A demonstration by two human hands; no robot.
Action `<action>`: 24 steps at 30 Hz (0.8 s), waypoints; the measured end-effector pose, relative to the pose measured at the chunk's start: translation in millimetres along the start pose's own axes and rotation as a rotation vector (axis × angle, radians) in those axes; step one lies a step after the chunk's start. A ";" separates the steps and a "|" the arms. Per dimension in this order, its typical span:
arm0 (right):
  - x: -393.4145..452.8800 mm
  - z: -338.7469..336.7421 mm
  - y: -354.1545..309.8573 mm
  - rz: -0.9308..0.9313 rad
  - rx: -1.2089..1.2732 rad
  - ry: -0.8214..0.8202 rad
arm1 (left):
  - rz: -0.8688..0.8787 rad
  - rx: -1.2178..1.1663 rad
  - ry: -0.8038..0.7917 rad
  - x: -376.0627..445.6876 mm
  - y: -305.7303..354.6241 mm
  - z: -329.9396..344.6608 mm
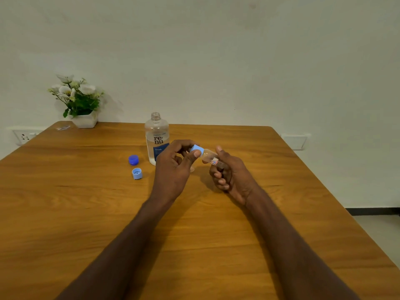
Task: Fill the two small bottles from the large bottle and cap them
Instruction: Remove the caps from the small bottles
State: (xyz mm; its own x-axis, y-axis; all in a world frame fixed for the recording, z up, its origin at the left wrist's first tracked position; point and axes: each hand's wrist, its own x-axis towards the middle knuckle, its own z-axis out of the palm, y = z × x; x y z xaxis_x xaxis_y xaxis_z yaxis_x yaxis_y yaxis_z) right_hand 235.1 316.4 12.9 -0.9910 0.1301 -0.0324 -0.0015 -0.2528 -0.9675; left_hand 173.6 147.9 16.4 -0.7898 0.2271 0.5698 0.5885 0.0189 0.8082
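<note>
My right hand [229, 174] grips a small clear bottle [209, 156], tilted with its neck pointing left, above the wooden table [86, 213]. My left hand [175, 167] pinches the light blue cap [198, 150] on that bottle's neck with thumb and fingers. The large clear bottle [156, 137] with a blue label stands uncapped just behind my left hand. A dark blue cap [133, 160] and a light blue cap [137, 173] lie on the table to the left. A bit of clear plastic shows under my left hand; I cannot tell what it is.
A white pot of white flowers [80, 100] stands at the table's far left corner, with a small clear wrapper [63, 127] beside it. Wall sockets [23, 137] sit behind the left edge and another plate [295, 141] behind the right.
</note>
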 end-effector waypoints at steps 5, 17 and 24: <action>0.9 -0.8 0.4 -0.010 0.013 0.032 | 0.043 -0.005 -0.067 1.3 -0.2 -2.5; 3.7 4.1 6.2 -0.065 0.042 -0.010 | 0.031 0.014 0.057 -0.9 -3.4 -1.2; 2.4 6.2 6.8 -0.152 -0.038 -0.009 | 0.003 0.019 0.071 -1.3 -5.6 -1.5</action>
State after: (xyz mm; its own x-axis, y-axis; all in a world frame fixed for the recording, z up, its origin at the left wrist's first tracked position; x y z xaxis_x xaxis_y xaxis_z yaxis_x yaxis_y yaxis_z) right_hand 231.9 309.0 7.8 -0.9808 0.1557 0.1176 -0.1472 -0.1944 -0.9698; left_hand 171.0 146.0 11.4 -0.7978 0.1575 0.5820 0.5936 0.0367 0.8039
